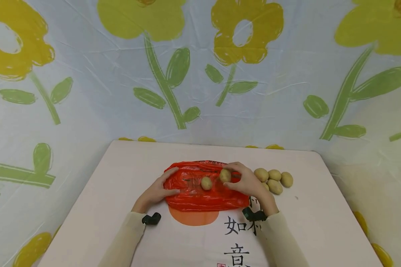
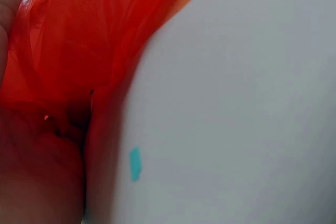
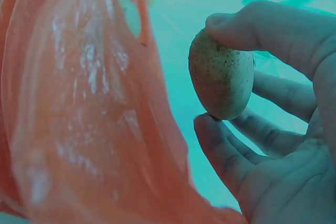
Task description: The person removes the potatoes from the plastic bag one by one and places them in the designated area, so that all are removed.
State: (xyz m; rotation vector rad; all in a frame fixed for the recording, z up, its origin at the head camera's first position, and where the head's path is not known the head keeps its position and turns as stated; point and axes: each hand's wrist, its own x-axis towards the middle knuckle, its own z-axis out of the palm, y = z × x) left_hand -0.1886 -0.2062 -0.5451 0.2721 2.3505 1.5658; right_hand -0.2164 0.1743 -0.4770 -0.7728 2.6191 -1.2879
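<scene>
A red plastic bag (image 1: pixel 190 202) lies spread across the middle of the table. At its left end my left hand (image 1: pixel 157 189) grips the bag's edge, fingers and thumb apart; red film (image 2: pixel 68 40) covers part of that hand in the left wrist view. My right hand (image 1: pixel 245 181) pinches a potato (image 3: pixel 220 74) between thumb and fingertips, over the bag's right half. Another potato (image 1: pixel 206 183) rests on the bag, left of the held one. Beside my right hand is a group of several potatoes (image 1: pixel 275 186), partly hidden by that hand.
The pale table (image 1: pixel 120 163) bears an orange printed disc (image 1: pixel 195 218) and black printed characters (image 1: pixel 236 225) in front of the bag. A flower-patterned cloth (image 1: pixel 194 29) hangs behind the table and along its sides.
</scene>
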